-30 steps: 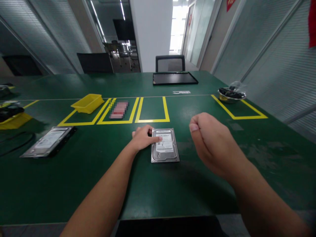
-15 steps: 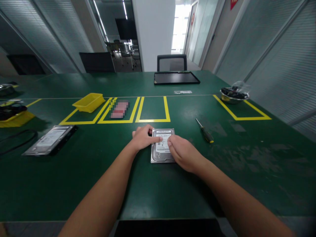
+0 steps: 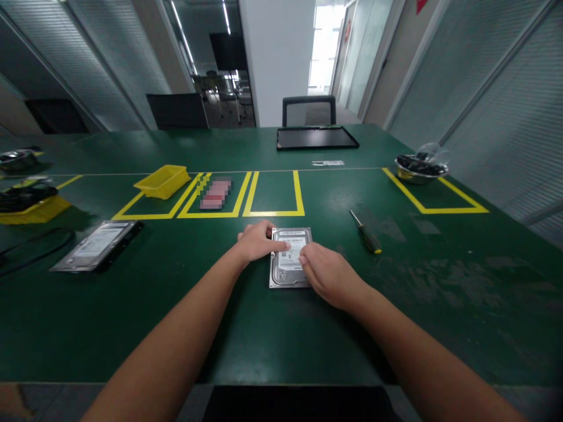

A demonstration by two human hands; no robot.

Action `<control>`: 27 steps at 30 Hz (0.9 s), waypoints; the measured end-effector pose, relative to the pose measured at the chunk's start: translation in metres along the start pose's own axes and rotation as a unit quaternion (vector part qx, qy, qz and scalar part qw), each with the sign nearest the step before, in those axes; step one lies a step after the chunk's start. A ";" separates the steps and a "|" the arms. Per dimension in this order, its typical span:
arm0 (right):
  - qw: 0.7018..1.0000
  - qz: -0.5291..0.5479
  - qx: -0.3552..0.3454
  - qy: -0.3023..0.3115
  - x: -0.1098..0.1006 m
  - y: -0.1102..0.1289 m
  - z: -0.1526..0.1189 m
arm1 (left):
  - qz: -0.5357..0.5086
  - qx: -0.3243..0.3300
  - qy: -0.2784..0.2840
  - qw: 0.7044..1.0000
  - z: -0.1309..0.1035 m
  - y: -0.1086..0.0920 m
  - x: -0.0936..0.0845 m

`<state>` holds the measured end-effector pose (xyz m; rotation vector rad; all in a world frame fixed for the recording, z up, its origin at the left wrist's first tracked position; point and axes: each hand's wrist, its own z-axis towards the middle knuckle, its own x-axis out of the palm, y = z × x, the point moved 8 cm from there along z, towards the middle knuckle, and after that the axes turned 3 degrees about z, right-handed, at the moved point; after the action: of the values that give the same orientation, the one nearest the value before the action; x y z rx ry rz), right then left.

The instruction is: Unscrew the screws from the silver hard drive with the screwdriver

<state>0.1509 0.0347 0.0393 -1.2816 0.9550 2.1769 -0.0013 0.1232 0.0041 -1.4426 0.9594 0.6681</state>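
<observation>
Bare right hand: had moved inward since a second earlier, reaching the right edge of the silver, rectangular metal hard drive; its far fingers were hidden, so whether it was clamped, I could not tell.
Bare left hand: clamped on the drive's left edge, thumb on top.
Drive: flat on the green table (white label upward), both hands placed, not lifted; what remained was unclear.
Black-and-yellow-handled metal screwdriver: out of hand, to the right.
</observation>
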 end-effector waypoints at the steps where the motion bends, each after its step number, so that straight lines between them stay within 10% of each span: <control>1: 1.000 0.000 0.000 0.000 0.000 0.000 0.000 | -0.002 -0.002 0.002 1.000 0.000 0.001 0.000; 13: 0.997 0.031 0.065 -0.022 -0.008 -0.012 0.002 | -0.120 0.144 -0.233 0.954 -0.057 -0.033 -0.028; 19: 0.987 0.144 0.055 -0.039 -0.017 -0.011 0.001 | -0.014 0.346 -0.192 0.918 -0.095 -0.067 -0.020; 27: 0.968 0.241 0.051 -0.041 -0.018 -0.004 0.001 | -0.036 0.447 -0.239 0.861 -0.109 -0.073 -0.021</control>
<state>0.1619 0.0377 0.0535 -0.9747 1.4449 2.4680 0.0362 0.0153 0.0714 -0.4419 0.6606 0.3927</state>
